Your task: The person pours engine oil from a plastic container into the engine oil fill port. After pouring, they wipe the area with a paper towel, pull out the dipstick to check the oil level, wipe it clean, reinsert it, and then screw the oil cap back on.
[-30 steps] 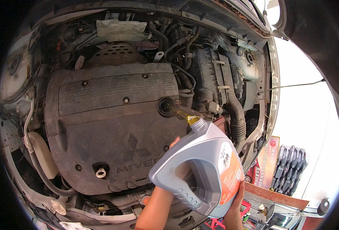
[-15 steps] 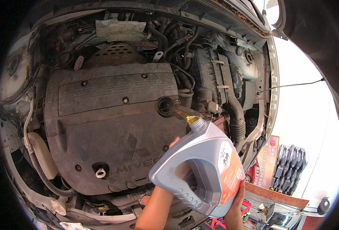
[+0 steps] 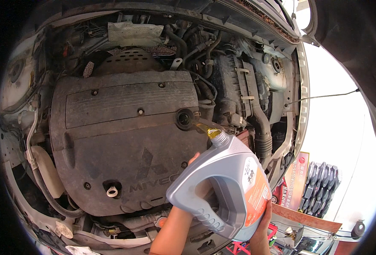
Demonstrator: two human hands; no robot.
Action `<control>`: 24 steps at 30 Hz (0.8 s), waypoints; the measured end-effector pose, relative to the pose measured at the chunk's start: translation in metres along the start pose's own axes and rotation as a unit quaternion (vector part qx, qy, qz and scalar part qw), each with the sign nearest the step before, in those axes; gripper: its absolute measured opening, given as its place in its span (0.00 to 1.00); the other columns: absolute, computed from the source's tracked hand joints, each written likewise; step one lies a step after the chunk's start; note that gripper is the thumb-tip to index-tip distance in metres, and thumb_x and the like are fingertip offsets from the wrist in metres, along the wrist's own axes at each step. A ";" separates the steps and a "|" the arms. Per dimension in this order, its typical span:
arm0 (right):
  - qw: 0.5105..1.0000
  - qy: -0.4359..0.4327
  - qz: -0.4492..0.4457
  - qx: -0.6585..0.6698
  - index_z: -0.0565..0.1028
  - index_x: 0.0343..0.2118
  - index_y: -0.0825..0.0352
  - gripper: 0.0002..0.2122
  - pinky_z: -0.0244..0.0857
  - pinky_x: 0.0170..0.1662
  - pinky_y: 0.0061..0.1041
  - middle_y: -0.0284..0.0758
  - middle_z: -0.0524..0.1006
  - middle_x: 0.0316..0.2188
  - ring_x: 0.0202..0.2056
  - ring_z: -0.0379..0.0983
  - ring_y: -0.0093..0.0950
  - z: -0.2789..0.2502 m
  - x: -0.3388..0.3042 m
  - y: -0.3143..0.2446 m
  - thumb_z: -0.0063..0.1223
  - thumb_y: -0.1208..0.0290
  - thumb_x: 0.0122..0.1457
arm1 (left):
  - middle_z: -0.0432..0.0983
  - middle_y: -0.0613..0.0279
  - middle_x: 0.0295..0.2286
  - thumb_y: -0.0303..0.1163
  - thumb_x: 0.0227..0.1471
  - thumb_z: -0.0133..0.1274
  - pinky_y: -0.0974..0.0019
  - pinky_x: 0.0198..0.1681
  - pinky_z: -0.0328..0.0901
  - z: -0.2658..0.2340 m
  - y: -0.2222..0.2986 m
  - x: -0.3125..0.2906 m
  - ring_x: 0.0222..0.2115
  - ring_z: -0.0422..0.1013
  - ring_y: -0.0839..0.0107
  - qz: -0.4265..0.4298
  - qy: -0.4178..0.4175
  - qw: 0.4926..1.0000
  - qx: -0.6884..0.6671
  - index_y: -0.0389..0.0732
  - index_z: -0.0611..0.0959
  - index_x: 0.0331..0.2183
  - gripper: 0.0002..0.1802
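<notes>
Tilted grey jug (image 3: 239, 170), amber fluid (image 3: 214, 133) at its mouth, filler opening (image 3: 184, 119) just beyond in dark engine cover (image 3: 107, 157), right grip (image 3: 261, 226) clamped on jug base, left grip (image 3: 193, 158) mostly hidden behind jug, closure indiscernible, air-filter box (image 3: 228, 80) beyond.

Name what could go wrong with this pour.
The amber stream crosses open air between the jug and the filler opening, so a wobble might spill it on the engine cover. The right hand grips the jug near its base; a slip could swing the spout aside. The cover looks dusty, so grit might fall in.
</notes>
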State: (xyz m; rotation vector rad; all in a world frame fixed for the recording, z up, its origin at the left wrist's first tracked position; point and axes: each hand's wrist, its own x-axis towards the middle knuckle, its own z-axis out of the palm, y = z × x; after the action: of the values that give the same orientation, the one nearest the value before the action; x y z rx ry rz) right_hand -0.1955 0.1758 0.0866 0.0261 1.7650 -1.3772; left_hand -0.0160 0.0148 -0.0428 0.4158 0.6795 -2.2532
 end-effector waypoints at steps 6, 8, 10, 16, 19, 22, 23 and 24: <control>1.000 0.000 -0.005 -0.008 0.66 0.62 0.64 0.32 0.68 0.58 0.38 0.38 0.73 0.58 0.54 0.74 0.35 0.000 0.001 -0.001 0.46 0.43 0.66 | 0.78 0.62 0.39 0.55 0.61 0.50 0.61 0.51 0.63 -0.002 -0.001 0.002 0.42 0.70 0.65 0.004 0.008 1.000 0.006 0.44 0.81 0.42 0.24; 1.000 -0.028 -0.009 0.002 0.66 0.63 0.64 0.32 0.67 0.59 0.38 0.38 0.73 0.58 0.54 0.74 0.36 0.000 0.002 -0.001 0.46 0.42 0.65 | 0.78 0.62 0.39 0.55 0.61 0.50 0.61 0.51 0.63 -0.003 -0.001 0.004 0.42 0.70 0.66 -0.005 0.015 1.000 0.005 0.44 0.81 0.42 0.24; 1.000 0.000 -0.007 -0.004 0.66 0.63 0.64 0.32 0.67 0.59 0.38 0.39 0.73 0.58 0.54 0.74 0.36 0.001 0.003 -0.001 0.46 0.42 0.65 | 0.78 0.62 0.38 0.55 0.61 0.49 0.62 0.51 0.63 -0.004 -0.002 0.005 0.42 0.70 0.66 0.005 0.022 1.000 0.001 0.44 0.81 0.42 0.23; 1.000 0.001 -0.001 -0.012 0.65 0.63 0.64 0.33 0.67 0.59 0.38 0.39 0.73 0.58 0.54 0.73 0.36 0.003 0.000 -0.002 0.46 0.42 0.65 | 0.78 0.61 0.37 0.54 0.61 0.49 0.62 0.51 0.64 0.003 -0.002 0.000 0.41 0.70 0.66 0.002 0.021 1.000 -0.016 0.44 0.81 0.41 0.23; 1.000 0.002 0.004 -0.009 0.65 0.63 0.64 0.33 0.68 0.58 0.38 0.39 0.73 0.58 0.54 0.74 0.36 0.003 0.000 -0.003 0.46 0.41 0.65 | 0.78 0.61 0.37 0.54 0.61 0.49 0.62 0.51 0.64 0.006 0.000 -0.001 0.40 0.70 0.66 0.003 0.054 0.998 -0.018 0.44 0.80 0.41 0.23; 1.000 0.003 0.000 -0.006 0.66 0.63 0.64 0.33 0.68 0.58 0.37 0.39 0.73 0.58 0.54 0.74 0.35 0.005 0.001 -0.003 0.46 0.41 0.65 | 0.78 0.61 0.37 0.54 0.61 0.49 0.62 0.51 0.64 0.007 0.002 0.000 0.40 0.70 0.66 -0.008 0.031 0.999 -0.029 0.44 0.80 0.41 0.23; 1.000 -0.007 -0.003 0.002 0.66 0.63 0.64 0.33 0.68 0.58 0.37 0.39 0.74 0.58 0.54 0.74 0.35 0.006 0.000 -0.003 0.46 0.41 0.65 | 0.78 0.61 0.37 0.54 0.61 0.49 0.62 0.51 0.63 0.008 0.002 0.000 0.40 0.70 0.66 -0.021 0.035 0.999 -0.030 0.44 0.80 0.41 0.23; 1.000 0.008 -0.004 -0.005 0.66 0.63 0.64 0.33 0.68 0.58 0.37 0.39 0.74 0.58 0.54 0.74 0.35 0.007 0.000 -0.003 0.46 0.42 0.65 | 0.78 0.61 0.37 0.55 0.61 0.49 0.61 0.51 0.63 0.009 0.001 -0.001 0.41 0.70 0.65 -0.001 0.029 0.999 -0.014 0.44 0.80 0.41 0.23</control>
State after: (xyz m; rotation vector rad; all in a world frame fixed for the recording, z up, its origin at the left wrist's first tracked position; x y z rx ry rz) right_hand -0.1929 0.1696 0.0889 0.0235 1.7869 -1.3772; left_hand -0.0152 0.0095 -0.0358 0.4689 0.7408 -2.2384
